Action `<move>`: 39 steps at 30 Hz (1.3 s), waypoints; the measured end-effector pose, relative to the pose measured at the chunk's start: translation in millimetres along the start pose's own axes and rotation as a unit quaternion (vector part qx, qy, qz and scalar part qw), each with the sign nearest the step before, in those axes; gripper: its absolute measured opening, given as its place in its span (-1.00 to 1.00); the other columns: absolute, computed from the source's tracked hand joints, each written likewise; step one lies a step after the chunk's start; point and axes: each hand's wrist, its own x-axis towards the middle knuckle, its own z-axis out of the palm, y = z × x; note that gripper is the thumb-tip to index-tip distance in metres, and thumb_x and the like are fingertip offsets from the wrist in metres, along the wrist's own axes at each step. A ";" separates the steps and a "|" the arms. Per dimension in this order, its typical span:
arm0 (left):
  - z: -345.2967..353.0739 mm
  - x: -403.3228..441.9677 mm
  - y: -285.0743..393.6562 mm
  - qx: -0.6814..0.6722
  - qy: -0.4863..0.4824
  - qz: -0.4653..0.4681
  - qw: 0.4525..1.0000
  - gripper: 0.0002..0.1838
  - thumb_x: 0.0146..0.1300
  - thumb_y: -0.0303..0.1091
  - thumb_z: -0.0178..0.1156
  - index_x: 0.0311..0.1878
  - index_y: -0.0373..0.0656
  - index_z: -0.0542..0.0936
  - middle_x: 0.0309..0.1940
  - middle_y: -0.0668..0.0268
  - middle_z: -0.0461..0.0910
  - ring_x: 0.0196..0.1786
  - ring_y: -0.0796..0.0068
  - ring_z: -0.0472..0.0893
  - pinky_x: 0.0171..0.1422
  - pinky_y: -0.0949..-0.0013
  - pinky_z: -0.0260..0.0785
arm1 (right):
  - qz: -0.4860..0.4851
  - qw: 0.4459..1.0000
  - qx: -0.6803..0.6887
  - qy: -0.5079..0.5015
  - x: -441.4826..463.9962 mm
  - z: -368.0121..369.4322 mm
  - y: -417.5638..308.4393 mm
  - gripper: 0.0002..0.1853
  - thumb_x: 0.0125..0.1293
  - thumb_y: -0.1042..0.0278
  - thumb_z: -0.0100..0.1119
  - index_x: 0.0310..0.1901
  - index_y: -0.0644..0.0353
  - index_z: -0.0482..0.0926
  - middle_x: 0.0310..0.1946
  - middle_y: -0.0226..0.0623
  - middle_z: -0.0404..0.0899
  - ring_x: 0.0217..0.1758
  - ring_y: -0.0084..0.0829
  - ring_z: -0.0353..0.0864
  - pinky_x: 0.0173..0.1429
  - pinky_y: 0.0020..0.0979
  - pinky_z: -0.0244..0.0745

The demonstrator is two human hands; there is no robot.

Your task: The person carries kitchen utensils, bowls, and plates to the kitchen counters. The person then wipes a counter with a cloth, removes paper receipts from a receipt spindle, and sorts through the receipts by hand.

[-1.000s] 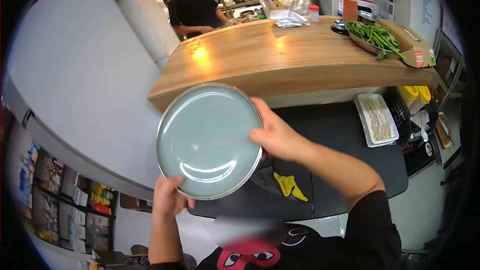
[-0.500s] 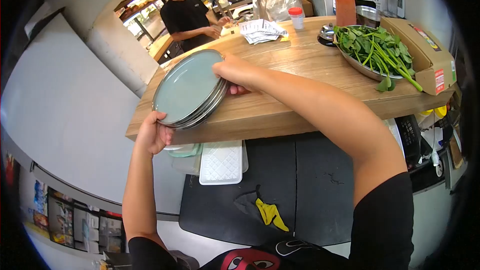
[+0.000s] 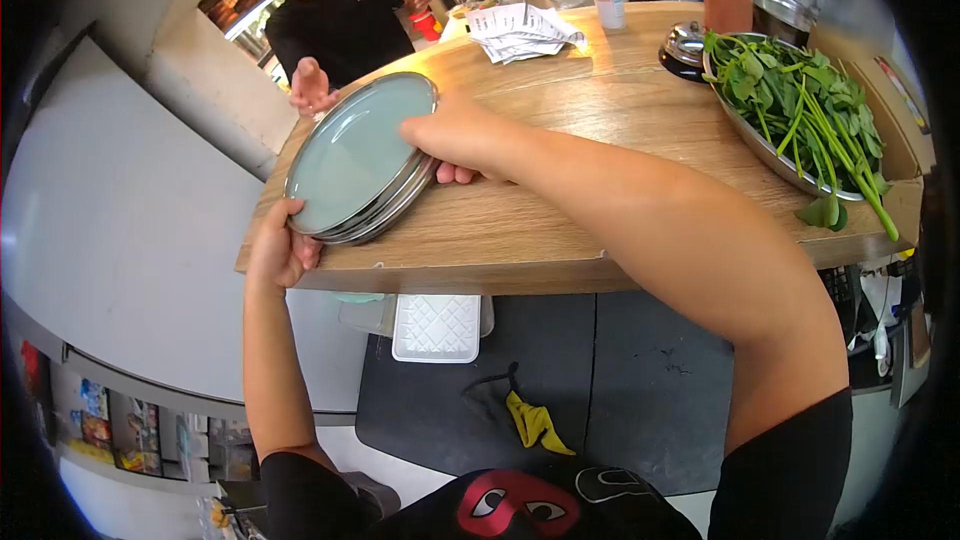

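A stack of several pale blue-green plates [image 3: 355,155] with dark rims is held tilted over the left end of the wooden counter [image 3: 560,190]. My left hand [image 3: 277,245] grips the stack's lower left edge, thumb on top and fingers beneath. At the right edge, my right hand [image 3: 440,140] grips it the same way, its thumb over the top plate. Across the counter a person in a black shirt [image 3: 335,30] faces me, one hand [image 3: 312,87] close behind the plates' far edge; whether it touches them I cannot tell.
Papers [image 3: 525,32], a red-capped jar [image 3: 607,2] and a call bell [image 3: 684,48] are on the counter's far side. A metal bowl of leafy greens [image 3: 800,120] and a cardboard box [image 3: 905,175] stand right. Below are white trays [image 3: 437,328] and a yellow cloth [image 3: 535,423].
The stack has shifted slightly left and away from me in my two hands. Across the counter, the person has come nearer, with one hand now raised by the plates.
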 end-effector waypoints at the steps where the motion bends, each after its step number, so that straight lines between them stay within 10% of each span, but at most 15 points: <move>1: 1.6 0.5 0.7 0.017 0.000 0.011 1.000 -0.65 0.21 -0.10 -0.14 -0.52 -0.18 0.39 -0.83 0.30 0.31 -0.81 0.49 0.28 -0.80 0.47 0.07 | -0.006 1.000 0.007 0.008 0.6 0.3 1.2 -0.70 0.10 0.23 -0.01 -0.31 0.37 0.46 -0.65 -0.27 0.46 -0.77 -0.55 0.38 -0.78 -0.53 0.24; 7: 3.6 9.4 4.3 0.077 0.071 -0.034 0.994 -0.62 0.20 -0.08 -0.14 -0.51 -0.21 0.39 -0.81 0.29 0.33 -0.85 0.50 0.23 -0.80 0.46 0.05 | -0.021 0.999 0.018 0.029 9.1 0.4 3.9 -0.65 0.10 0.19 0.02 -0.33 0.41 0.51 -0.59 -0.21 0.55 -0.70 -0.50 0.52 -0.73 -0.51 0.40; 18: -3.8 18.2 14.3 0.219 -0.079 -0.031 0.972 -0.51 0.24 0.06 -0.22 -0.37 -0.24 0.42 -0.71 0.31 0.40 -0.83 0.55 0.28 -0.84 0.46 0.06 | 0.018 0.998 -0.035 0.056 4.5 -1.8 3.2 -0.74 0.18 0.22 -0.08 -0.24 0.26 0.38 -0.62 -0.35 0.43 -0.73 -0.58 0.41 -0.76 -0.60 0.35; 21: -15.5 -12.6 -10.0 0.246 0.035 0.175 0.953 -0.46 0.29 0.08 -0.19 -0.05 -0.28 0.35 -0.58 0.19 0.47 -0.62 0.40 0.47 -0.59 0.37 0.31 | -0.055 0.996 0.055 0.039 4.0 -2.6 11.8 -0.70 0.28 0.01 -0.01 -0.16 0.08 0.40 -0.55 -0.46 0.38 -0.58 -0.64 0.35 -0.57 -0.63 0.31; 23: -24.6 -67.8 -30.1 0.352 0.255 0.368 0.822 -0.33 0.23 -0.06 0.05 0.27 -0.29 0.14 -0.31 0.03 0.57 -0.43 0.21 0.56 -0.31 0.27 0.46 | -0.009 0.998 0.017 -0.067 54.8 -60.3 36.6 -0.50 0.22 -0.15 0.05 -0.02 0.11 0.42 -0.41 -0.42 0.44 -0.43 -0.61 0.45 -0.35 -0.57 0.44; 26: -61.8 -198.4 -103.9 0.287 0.217 0.389 0.848 -0.36 0.10 -0.27 0.19 0.25 -0.13 0.22 -0.41 0.18 0.55 -0.45 0.31 0.56 -0.32 0.34 0.40 | -0.054 0.992 -0.049 0.106 45.5 -97.8 47.1 -0.55 0.29 0.02 -0.01 0.08 0.16 0.38 -0.18 -0.31 0.40 -0.36 -0.59 0.40 -0.27 -0.57 0.38; 29: -127.1 -285.3 -179.5 0.279 0.378 0.167 0.867 -0.39 0.06 -0.33 0.21 0.21 -0.12 0.26 -0.50 0.25 0.53 -0.43 0.46 0.56 -0.32 0.41 0.38 | -0.349 0.883 -0.252 0.187 39.2 -137.5 45.7 -0.70 0.35 0.19 -0.07 -0.03 0.22 0.41 -0.24 -0.33 0.41 -0.38 -0.53 0.38 -0.26 -0.52 0.35; 31: -179.0 -316.8 -198.9 0.330 0.470 0.144 0.806 -0.47 0.11 -0.33 0.18 0.16 -0.17 0.29 -0.49 0.24 0.53 -0.47 0.49 0.54 -0.35 0.42 0.36 | -0.492 0.732 -0.366 0.296 -8.1 -79.9 -12.8 -0.78 0.29 0.39 -0.02 -0.42 0.39 0.45 -0.64 -0.16 0.42 -0.67 -0.36 0.42 -0.64 -0.40 0.42; 33: -208.5 -348.5 -186.8 0.288 0.486 0.153 0.811 -0.49 0.12 -0.34 0.18 0.15 -0.15 0.31 -0.49 0.25 0.53 -0.50 0.51 0.51 -0.35 0.41 0.35 | -0.593 0.578 -0.446 0.340 -8.4 -75.3 -18.4 -0.63 0.27 0.24 0.12 -0.04 0.38 0.42 -0.26 -0.13 0.54 -0.36 -0.30 0.59 -0.33 -0.43 0.55; 36: -276.6 -390.0 -237.3 0.184 0.535 0.124 0.815 -0.51 0.13 -0.34 0.19 0.15 -0.06 0.34 -0.45 0.33 0.53 -0.60 0.61 0.45 -0.51 0.50 0.33 | -0.461 0.804 -0.193 0.322 -91.2 37.6 -45.4 -0.62 0.26 0.25 0.13 -0.01 0.36 0.39 -0.21 -0.14 0.51 -0.28 -0.33 0.56 -0.28 -0.42 0.53; 39: -343.6 -464.8 -291.2 -0.210 0.529 0.072 0.819 -0.55 0.21 -0.29 0.11 0.16 -0.13 0.32 -0.41 0.29 0.53 -0.63 0.59 0.44 -0.64 0.54 0.30 | -0.540 0.776 -0.200 0.258 -96.5 80.6 -48.1 -0.62 0.26 0.23 0.13 -0.01 0.32 0.40 -0.23 -0.15 0.51 -0.29 -0.36 0.55 -0.28 -0.42 0.52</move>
